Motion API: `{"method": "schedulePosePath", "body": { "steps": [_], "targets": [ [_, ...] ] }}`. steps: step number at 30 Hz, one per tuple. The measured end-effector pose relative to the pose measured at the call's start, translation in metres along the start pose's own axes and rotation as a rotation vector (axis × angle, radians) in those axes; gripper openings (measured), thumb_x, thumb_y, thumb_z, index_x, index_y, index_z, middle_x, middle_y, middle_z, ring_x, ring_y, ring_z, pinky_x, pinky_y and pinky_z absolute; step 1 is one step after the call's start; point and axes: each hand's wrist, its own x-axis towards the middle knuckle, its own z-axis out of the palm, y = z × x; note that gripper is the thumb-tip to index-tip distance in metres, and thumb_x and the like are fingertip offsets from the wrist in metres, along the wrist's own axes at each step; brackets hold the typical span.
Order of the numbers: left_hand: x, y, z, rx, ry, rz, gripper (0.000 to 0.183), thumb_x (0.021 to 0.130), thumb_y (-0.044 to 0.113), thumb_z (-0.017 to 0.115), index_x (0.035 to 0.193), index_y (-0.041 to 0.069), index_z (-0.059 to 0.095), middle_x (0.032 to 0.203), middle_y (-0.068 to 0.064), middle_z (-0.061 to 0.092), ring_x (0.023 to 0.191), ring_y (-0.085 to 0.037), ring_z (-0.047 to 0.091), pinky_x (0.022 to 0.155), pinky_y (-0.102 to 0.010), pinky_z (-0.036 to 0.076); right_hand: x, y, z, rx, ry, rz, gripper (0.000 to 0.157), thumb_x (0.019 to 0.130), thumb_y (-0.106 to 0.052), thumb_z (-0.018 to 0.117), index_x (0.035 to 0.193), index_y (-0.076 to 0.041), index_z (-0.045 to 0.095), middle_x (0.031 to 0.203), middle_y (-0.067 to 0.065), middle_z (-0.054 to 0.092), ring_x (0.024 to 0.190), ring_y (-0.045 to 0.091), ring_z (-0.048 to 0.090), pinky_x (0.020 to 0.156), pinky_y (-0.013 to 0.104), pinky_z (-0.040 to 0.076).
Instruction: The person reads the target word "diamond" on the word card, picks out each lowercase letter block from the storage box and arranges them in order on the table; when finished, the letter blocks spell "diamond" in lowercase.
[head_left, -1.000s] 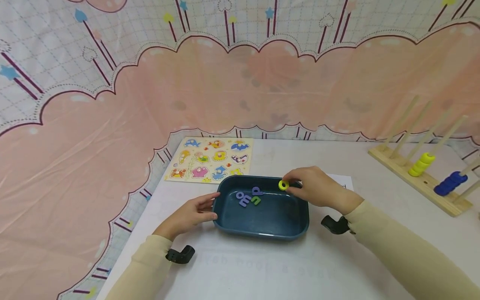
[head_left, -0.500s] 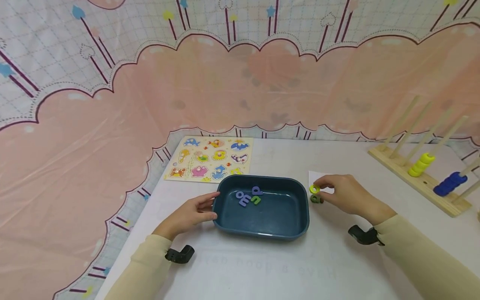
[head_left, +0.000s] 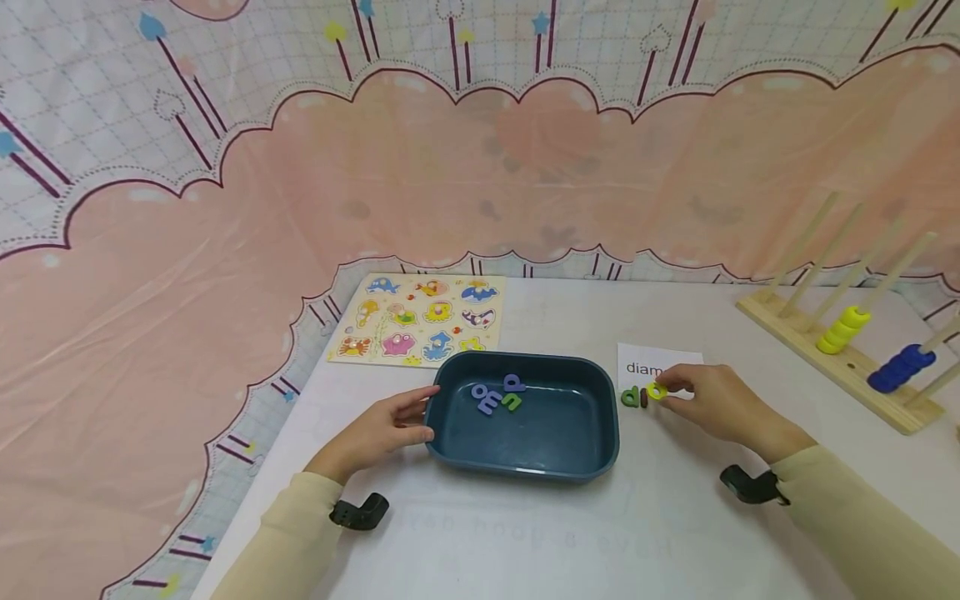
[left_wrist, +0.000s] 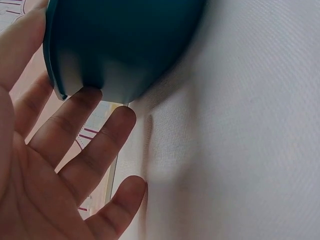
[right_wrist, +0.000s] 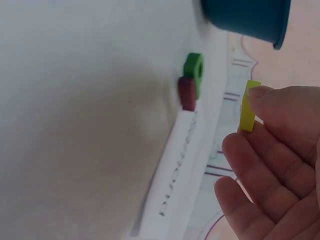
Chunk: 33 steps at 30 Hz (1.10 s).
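Yellow letter (head_left: 656, 391) pinched by the right hand (head_left: 712, 404), thumb to fingertip, other fingers loosely bent; just left of them a brown letter (head_left: 643, 398), then a green letter (head_left: 628, 397), printed card (head_left: 633, 352) beyond. Step looks like adding to that row; next move seems to call for lowering, then easing the pinch. Left hand (head_left: 381, 430), fingers loosely spread, touches the blue tray (head_left: 555, 437) to its right.

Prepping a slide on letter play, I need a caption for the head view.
Right hand pinches a yellow letter near a printed card; left hand touches the blue tray.
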Motion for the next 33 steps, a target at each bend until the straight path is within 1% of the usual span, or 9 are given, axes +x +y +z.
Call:
{"method": "schedulePosePath", "body": {
  "steps": [5, 10, 18, 23, 33],
  "targets": [
    [0.000, 0.000, 0.000, 0.004, 0.003, -0.006, 0.070, 0.093, 0.025, 0.073, 0.153, 0.009, 0.041, 0.147, -0.021, 0.049, 0.134, -0.039, 0.047, 0.104, -0.053, 0.044, 0.000, 0.005, 0.003, 0.004, -0.024, 0.030, 0.028, 0.091, -0.013, 0.072, 0.116, 0.001, 0.069, 0.108, 0.016, 0.072, 0.105, 0.040, 0.064, 0.091, 0.059, 0.050],
    [0.000, 0.001, 0.000, 0.001, 0.009, -0.012, 0.070, 0.093, 0.025, 0.074, 0.153, 0.009, 0.041, 0.147, -0.021, 0.049, 0.134, -0.039, 0.047, 0.103, -0.052, 0.044, 0.002, 0.011, 0.006, 0.001, -0.038, 0.040, 0.028, 0.091, -0.011, 0.071, 0.116, 0.001, 0.069, 0.108, 0.016, 0.072, 0.106, 0.040, 0.064, 0.092, 0.060, 0.049],
    [-0.001, 0.001, 0.000, -0.007, 0.001, -0.009, 0.071, 0.093, 0.026, 0.074, 0.153, 0.008, 0.041, 0.148, -0.022, 0.047, 0.135, -0.040, 0.046, 0.103, -0.052, 0.044, 0.004, 0.015, 0.012, -0.004, -0.056, 0.069, 0.026, 0.092, -0.011, 0.070, 0.115, 0.001, 0.069, 0.109, 0.018, 0.070, 0.107, 0.041, 0.063, 0.093, 0.059, 0.049],
    [0.000, 0.001, 0.000, -0.001, 0.001, -0.009, 0.070, 0.093, 0.027, 0.074, 0.153, 0.008, 0.041, 0.148, -0.021, 0.047, 0.135, -0.039, 0.046, 0.104, -0.052, 0.044, 0.005, 0.016, 0.016, 0.001, -0.063, 0.074, 0.023, 0.091, -0.010, 0.070, 0.112, 0.000, 0.070, 0.106, 0.015, 0.071, 0.103, 0.037, 0.064, 0.092, 0.057, 0.051],
    [0.001, -0.001, 0.000, -0.004, -0.002, 0.003, 0.070, 0.093, 0.026, 0.074, 0.153, 0.007, 0.041, 0.148, -0.022, 0.048, 0.134, -0.040, 0.047, 0.103, -0.051, 0.045, 0.007, 0.017, 0.020, 0.009, -0.090, 0.112, 0.026, 0.091, -0.011, 0.072, 0.114, 0.001, 0.069, 0.105, 0.014, 0.071, 0.099, 0.033, 0.065, 0.090, 0.054, 0.052]
  ]
}}
